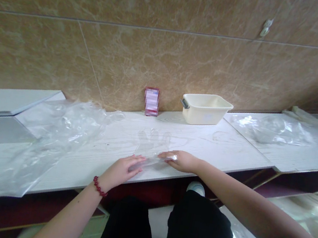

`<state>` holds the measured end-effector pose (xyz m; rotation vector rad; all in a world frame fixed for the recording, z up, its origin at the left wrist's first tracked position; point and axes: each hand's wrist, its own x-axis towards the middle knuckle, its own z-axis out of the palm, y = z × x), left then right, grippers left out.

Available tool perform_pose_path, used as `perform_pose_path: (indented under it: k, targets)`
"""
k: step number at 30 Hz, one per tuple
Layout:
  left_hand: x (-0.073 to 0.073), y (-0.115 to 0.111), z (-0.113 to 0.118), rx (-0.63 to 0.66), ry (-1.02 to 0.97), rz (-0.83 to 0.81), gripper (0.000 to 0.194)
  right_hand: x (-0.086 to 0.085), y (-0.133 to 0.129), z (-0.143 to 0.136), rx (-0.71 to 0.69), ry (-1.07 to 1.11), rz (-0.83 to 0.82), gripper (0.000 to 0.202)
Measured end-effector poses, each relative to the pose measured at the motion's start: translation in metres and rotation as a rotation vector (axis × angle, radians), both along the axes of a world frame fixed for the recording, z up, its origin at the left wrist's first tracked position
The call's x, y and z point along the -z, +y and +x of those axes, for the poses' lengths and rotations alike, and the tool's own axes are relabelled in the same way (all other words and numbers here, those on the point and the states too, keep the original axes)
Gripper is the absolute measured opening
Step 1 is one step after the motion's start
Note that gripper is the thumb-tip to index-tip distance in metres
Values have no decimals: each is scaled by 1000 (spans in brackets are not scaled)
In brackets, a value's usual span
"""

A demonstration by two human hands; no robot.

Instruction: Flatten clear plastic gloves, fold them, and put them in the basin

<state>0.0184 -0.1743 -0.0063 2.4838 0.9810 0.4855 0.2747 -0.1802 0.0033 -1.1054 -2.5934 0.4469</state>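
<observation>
A thin, see-through disposable plastic glove (153,140) lies near the front edge of the white wood-grain tabletop, its flat fingers pointing toward the wall. My left hand (121,169), with a red bead bracelet at the wrist, has the near left part of the glove between thumb and fingers. On the other side, my right hand (180,161) pinches the glove's crumpled near edge. Clear film stretches between the two hands, just above the table edge.
A cream plastic bin (206,113) with a grey handle stands against the marble wall, beside a red-framed card (151,102). Crumpled clear plastic (74,124) and a white box (9,109) are at left. More clear plastic (274,130) lies at right.
</observation>
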Motion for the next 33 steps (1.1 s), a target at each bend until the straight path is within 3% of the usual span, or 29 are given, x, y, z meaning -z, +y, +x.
perform_pose_path:
  k: [4,8,14,19,22,29,33]
  targets:
    - [-3,13,0,-112,-89,-55,33,-3,6,1,150,5,-44,30]
    - [-5,30,5,-233,-239,-115,33,-2,17,4,256,80,14,28]
    - [-6,68,20,-311,-534,-367,35,-3,45,2,493,162,32,22]
    - [-10,95,34,-486,-318,-178,28,-6,67,-4,749,111,-6,19]
    - [-5,106,40,-570,-282,-184,24,-6,75,-6,834,87,-83,21]
    - [9,128,47,-633,-337,-214,19,-9,90,-9,882,55,-117,19]
    - [14,137,48,-627,-392,-236,20,-12,106,-11,900,97,-223,21]
